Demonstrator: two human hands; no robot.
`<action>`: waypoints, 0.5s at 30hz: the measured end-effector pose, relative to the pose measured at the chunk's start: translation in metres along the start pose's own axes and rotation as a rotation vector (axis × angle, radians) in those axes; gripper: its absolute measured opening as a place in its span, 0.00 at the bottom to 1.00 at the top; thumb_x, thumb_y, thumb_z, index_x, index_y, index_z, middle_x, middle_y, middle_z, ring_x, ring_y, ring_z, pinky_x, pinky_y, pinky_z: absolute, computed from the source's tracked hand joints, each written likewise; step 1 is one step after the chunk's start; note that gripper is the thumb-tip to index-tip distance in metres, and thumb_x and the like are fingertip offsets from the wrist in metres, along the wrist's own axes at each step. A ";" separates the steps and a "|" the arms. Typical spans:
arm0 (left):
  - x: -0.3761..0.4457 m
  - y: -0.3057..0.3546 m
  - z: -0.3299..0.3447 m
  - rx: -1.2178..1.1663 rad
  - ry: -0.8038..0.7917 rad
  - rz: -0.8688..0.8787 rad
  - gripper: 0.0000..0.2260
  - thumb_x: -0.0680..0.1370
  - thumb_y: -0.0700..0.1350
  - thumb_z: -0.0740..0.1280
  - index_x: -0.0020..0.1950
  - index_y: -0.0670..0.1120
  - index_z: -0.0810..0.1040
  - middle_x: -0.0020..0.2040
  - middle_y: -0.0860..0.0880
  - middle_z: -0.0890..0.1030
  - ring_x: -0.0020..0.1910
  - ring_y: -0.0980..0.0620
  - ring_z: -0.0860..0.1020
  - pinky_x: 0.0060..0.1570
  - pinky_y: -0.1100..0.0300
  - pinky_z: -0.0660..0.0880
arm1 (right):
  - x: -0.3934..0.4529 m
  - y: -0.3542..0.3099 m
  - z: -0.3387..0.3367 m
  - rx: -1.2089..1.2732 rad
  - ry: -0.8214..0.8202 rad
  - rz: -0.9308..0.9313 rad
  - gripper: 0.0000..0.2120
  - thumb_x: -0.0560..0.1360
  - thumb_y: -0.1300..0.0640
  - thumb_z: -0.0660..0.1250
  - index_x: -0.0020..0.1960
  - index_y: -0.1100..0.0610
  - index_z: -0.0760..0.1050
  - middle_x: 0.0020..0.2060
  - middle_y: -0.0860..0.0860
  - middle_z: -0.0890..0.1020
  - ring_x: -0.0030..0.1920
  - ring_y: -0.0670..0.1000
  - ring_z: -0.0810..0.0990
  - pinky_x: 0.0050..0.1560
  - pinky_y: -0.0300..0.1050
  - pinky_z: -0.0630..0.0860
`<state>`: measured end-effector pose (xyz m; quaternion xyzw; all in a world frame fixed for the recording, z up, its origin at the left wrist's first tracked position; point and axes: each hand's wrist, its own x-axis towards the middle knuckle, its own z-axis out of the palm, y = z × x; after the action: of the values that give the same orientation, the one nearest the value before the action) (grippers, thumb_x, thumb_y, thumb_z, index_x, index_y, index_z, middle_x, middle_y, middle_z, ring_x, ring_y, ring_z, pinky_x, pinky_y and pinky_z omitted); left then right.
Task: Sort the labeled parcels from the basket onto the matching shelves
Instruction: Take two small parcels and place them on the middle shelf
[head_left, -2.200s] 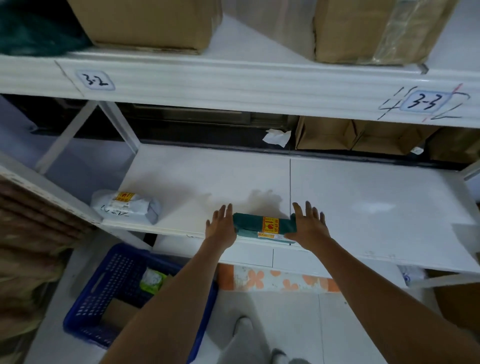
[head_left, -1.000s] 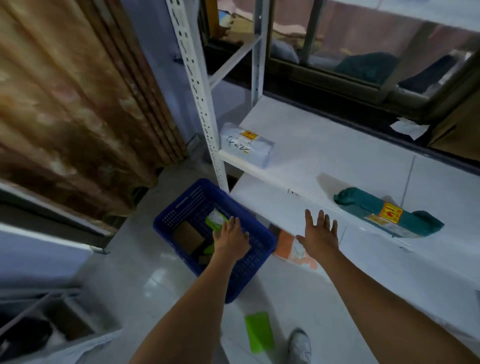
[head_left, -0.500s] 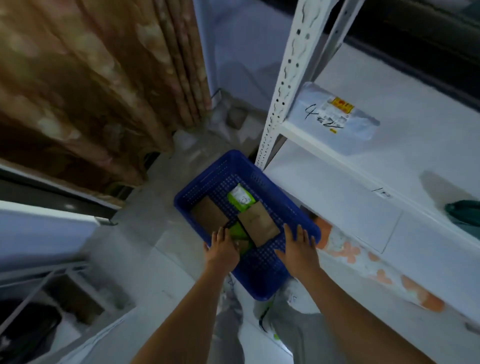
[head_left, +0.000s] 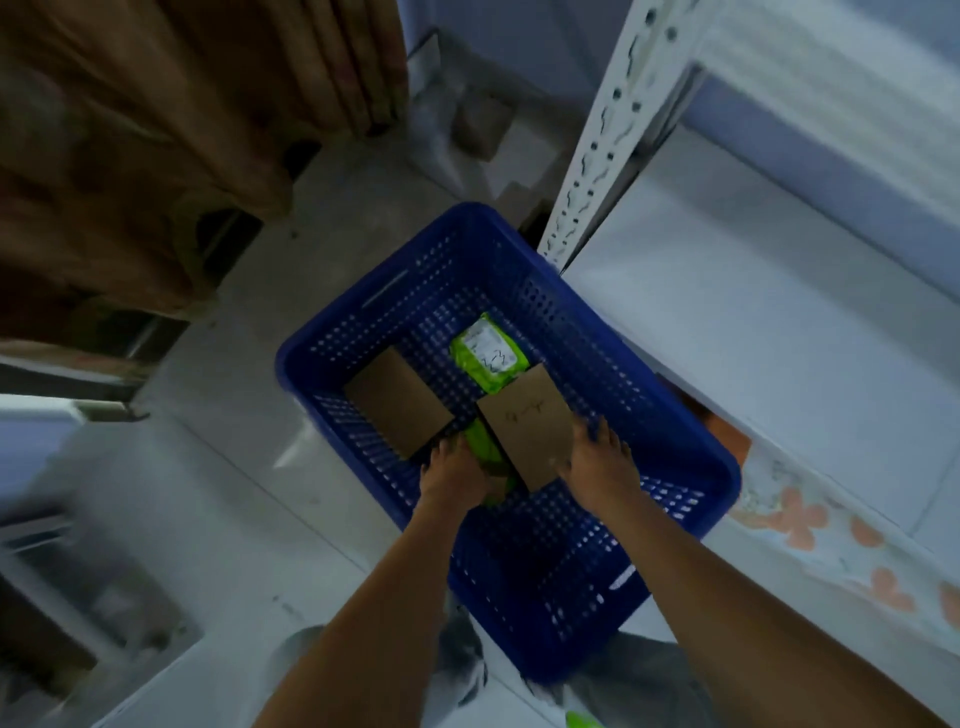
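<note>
A blue plastic basket (head_left: 670, 415) stands on the floor beside the shelf post. Inside lie a brown cardboard parcel (head_left: 397, 402), a green parcel with a white label (head_left: 488, 353), and a second brown parcel with handwriting (head_left: 527, 415) resting on another green parcel (head_left: 480, 447). My left hand (head_left: 454, 470) presses the written parcel's near left edge, fingers curled down over the green one. My right hand (head_left: 597, 462) grips its right edge.
The white perforated shelf post (head_left: 597, 140) rises just behind the basket, with the low white shelf board (head_left: 779, 291) to its right. A brown curtain (head_left: 156, 130) hangs at the left. The pale tiled floor (head_left: 223, 493) surrounds the basket.
I turned from the shelf, where the teal parcel stayed, down to the basket. Both hands dropped into it and closed on the written brown parcel.
</note>
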<state>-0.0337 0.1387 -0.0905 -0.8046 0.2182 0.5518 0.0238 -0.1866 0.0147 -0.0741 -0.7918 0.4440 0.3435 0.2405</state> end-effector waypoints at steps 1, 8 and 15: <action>0.023 -0.001 0.011 -0.064 -0.022 -0.047 0.33 0.83 0.50 0.59 0.82 0.44 0.46 0.80 0.41 0.52 0.77 0.37 0.56 0.73 0.41 0.61 | 0.018 0.003 0.013 0.010 -0.022 0.017 0.37 0.82 0.43 0.60 0.82 0.55 0.45 0.80 0.64 0.50 0.79 0.65 0.55 0.77 0.62 0.57; 0.128 -0.022 0.074 -0.323 0.085 -0.273 0.33 0.82 0.54 0.62 0.81 0.43 0.50 0.79 0.35 0.53 0.77 0.33 0.56 0.72 0.40 0.63 | 0.118 -0.010 0.112 0.658 -0.348 0.260 0.40 0.83 0.46 0.60 0.82 0.58 0.39 0.79 0.59 0.61 0.73 0.62 0.68 0.65 0.52 0.73; 0.170 -0.044 0.095 -0.484 0.206 -0.362 0.26 0.80 0.48 0.65 0.76 0.41 0.66 0.69 0.37 0.73 0.68 0.38 0.73 0.65 0.52 0.71 | 0.174 -0.033 0.171 0.523 0.038 0.247 0.19 0.82 0.50 0.62 0.66 0.62 0.72 0.60 0.60 0.80 0.56 0.60 0.80 0.52 0.52 0.79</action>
<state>-0.0500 0.1492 -0.2889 -0.8644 -0.0650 0.4900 -0.0924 -0.1500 0.0542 -0.3144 -0.6493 0.6150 0.2290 0.3844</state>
